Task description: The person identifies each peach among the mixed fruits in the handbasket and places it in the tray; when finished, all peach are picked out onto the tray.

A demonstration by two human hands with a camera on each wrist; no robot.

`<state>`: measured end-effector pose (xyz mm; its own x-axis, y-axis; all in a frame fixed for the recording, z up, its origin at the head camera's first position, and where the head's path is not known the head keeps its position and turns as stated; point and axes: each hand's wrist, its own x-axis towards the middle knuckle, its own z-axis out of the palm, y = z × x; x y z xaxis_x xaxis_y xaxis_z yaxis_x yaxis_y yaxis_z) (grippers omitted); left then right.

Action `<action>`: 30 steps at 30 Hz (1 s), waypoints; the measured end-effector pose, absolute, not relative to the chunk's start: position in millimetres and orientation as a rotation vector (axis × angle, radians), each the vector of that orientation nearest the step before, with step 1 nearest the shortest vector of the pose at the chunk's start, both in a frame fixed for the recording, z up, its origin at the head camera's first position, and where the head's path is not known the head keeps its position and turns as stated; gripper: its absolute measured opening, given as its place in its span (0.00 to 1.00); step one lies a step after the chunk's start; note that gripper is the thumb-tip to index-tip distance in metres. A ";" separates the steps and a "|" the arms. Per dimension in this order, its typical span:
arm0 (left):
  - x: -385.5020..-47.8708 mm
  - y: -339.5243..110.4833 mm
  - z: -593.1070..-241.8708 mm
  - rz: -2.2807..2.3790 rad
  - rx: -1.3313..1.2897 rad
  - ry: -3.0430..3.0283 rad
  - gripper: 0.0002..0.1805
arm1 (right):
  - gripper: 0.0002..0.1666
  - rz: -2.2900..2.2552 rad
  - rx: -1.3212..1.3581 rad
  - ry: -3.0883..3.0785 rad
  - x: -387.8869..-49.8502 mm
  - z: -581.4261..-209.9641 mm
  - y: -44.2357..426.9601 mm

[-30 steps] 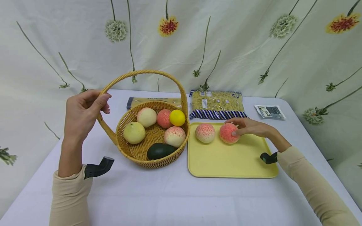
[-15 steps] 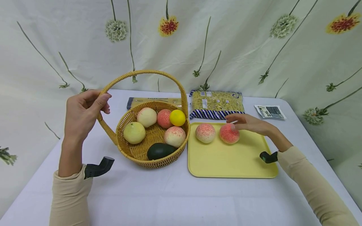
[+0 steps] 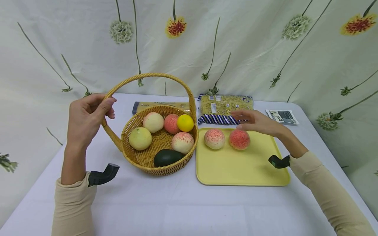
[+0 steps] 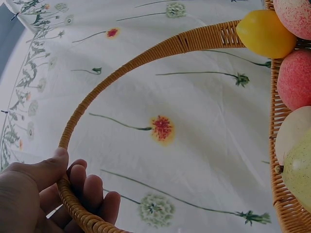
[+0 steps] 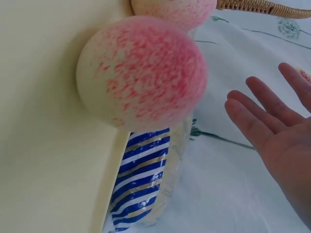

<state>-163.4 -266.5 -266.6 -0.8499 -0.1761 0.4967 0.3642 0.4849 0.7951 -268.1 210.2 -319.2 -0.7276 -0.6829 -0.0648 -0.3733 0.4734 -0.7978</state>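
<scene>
Below the empty, outstretched right hand [image 3: 259,122] sits a round, red-speckled peach [image 3: 239,140]; the left hand [image 3: 86,117] grips the basket handle [image 3: 153,75].

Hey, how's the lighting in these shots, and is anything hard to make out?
Head view: bright, even light, but print on the striped bag too small to read; left wrist view: dimmer, though wrapping on the basket handle shows clearly; right wrist view: soft shadow on the tray beside the nearest peach.
</scene>
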 end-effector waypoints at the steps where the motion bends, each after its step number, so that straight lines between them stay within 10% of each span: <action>1: -163.4 -266.5 -266.7 -1.362 -0.157 -2.208 0.10 | 0.35 -1.137 -0.897 2.352 -266.6 -316.6 207.3; 30: -164.4 -267.3 -267.8 -1.371 -0.163 -2.201 0.09 | 0.39 -0.859 -1.312 2.184 -250.0 -289.6 106.1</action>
<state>-164.4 -267.3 -267.8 -0.8485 -0.1743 0.4996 0.3717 0.4757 0.7972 -250.0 106.1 -289.6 -0.4468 -0.8927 -0.0592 -0.6128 0.3536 -0.7067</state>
